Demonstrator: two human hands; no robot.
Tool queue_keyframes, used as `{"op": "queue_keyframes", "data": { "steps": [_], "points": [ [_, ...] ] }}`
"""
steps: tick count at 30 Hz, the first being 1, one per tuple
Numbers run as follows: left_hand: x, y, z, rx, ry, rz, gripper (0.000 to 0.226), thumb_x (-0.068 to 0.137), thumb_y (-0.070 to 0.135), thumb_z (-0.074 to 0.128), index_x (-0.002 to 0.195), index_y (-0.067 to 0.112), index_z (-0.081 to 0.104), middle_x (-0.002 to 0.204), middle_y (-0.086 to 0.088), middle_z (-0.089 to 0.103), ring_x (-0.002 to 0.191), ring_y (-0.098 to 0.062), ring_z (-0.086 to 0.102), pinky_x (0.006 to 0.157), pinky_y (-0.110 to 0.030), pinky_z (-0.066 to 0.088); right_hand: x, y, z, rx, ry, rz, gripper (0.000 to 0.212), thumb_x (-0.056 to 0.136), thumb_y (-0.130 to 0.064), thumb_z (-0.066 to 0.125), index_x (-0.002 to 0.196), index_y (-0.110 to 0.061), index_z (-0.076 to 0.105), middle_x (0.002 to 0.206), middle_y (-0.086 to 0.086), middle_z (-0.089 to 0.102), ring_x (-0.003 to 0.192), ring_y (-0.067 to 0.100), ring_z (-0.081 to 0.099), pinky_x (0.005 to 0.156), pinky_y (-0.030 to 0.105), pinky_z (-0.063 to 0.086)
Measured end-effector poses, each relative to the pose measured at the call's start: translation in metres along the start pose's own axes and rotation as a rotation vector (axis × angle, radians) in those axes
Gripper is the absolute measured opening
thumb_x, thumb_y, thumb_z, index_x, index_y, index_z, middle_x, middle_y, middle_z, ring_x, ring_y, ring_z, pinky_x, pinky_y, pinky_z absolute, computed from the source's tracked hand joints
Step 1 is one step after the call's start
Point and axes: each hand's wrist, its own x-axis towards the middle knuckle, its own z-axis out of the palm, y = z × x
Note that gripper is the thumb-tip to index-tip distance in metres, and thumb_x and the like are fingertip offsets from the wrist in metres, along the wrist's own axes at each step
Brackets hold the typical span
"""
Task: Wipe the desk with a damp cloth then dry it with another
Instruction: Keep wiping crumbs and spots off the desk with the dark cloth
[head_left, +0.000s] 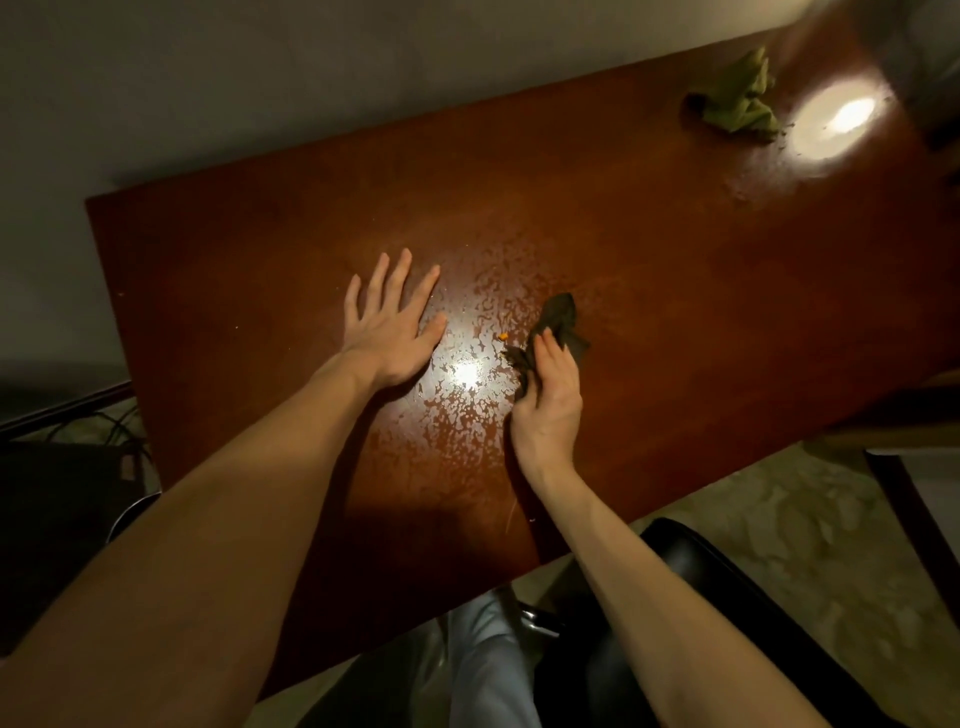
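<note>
The left hand (392, 327) lay flat on the desk (260, 249) near its middle, fingers spread, holding nothing. To its right, the right hand (550, 400) gripped a dark cloth (558, 322), whose lower part was hidden inside the curled fingers. A crumpled green cloth (737, 98) sat near the far right corner, which glare and the frame edge cut off. A tiny orange speck (502, 336) beside the dark cloth was too small to identify.
</note>
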Motion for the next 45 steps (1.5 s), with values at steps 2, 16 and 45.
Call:
{"op": "queue_keyframes", "data": {
  "steps": [2,16,45],
  "points": [
    [0.000,0.000,0.000,0.001,0.001,0.001,0.069,0.105,0.068,0.014,0.164,0.044,-0.011,0.171,0.007,-0.031,0.155,-0.017,-0.033,0.126,-0.053,-0.017,0.006,0.000,-0.001,0.042,-0.030,-0.020,0.053,0.099,0.009,0.052,0.150,-0.007,0.053,0.157,0.005,0.049,0.146,0.007,0.034,0.120,0.006,0.012],
    [-0.003,0.000,-0.006,-0.002,-0.019,0.013,0.070,0.106,0.068,0.017,0.166,0.041,-0.008,0.172,0.004,-0.027,0.157,-0.020,-0.029,0.126,-0.055,-0.016,-0.098,0.005,-0.033,0.231,0.377,0.313,0.049,0.108,-0.004,0.046,0.157,-0.011,0.045,0.163,-0.004,0.040,0.153,0.011,0.033,0.126,0.040,0.030],
    [0.002,-0.001,-0.002,-0.004,-0.022,0.008,0.069,0.105,0.069,0.013,0.164,0.045,-0.014,0.169,0.008,-0.034,0.155,-0.017,-0.034,0.126,-0.054,-0.017,0.064,-0.006,-0.052,0.452,0.467,0.394,0.045,0.110,-0.012,0.046,0.155,-0.017,0.049,0.154,0.000,0.052,0.142,0.015,0.048,0.119,0.031,0.039]
  ]
}}
